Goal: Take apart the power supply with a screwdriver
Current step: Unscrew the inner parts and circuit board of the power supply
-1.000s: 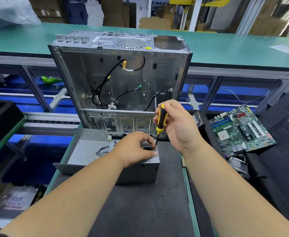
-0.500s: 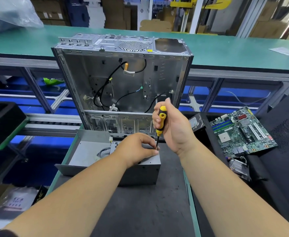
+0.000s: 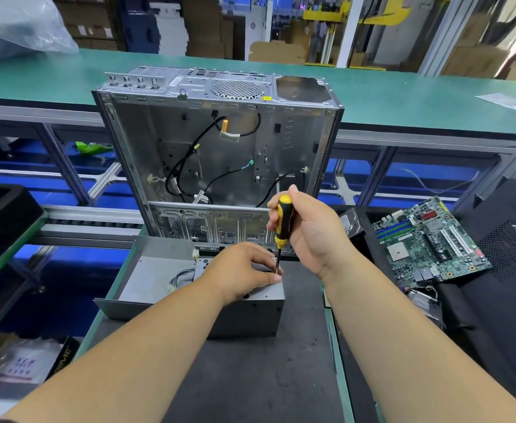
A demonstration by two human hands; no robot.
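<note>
The grey metal power supply (image 3: pixel 250 315) lies on the dark mat in front of me, with a bundle of its wires (image 3: pixel 182 277) showing at its left. My left hand (image 3: pixel 241 270) rests on its top, fingers curled over the far right corner, holding it down. My right hand (image 3: pixel 308 230) grips the yellow and black screwdriver (image 3: pixel 282 222) upright. The thin shaft points down and its tip meets the top of the power supply right beside my left fingertips. The screw itself is hidden by my fingers.
An empty silver computer case (image 3: pixel 217 154) stands open just behind the power supply, loose cables inside. A bent grey metal cover (image 3: pixel 159 264) lies at the left. A green motherboard (image 3: pixel 430 239) and a hard drive (image 3: pixel 351 222) lie at the right on black panels. A green workbench (image 3: pixel 403 96) runs behind.
My right hand has shifted its hold on the screwdriver handle while the tip stays at the same corner. My left hand stays on the power supply.
</note>
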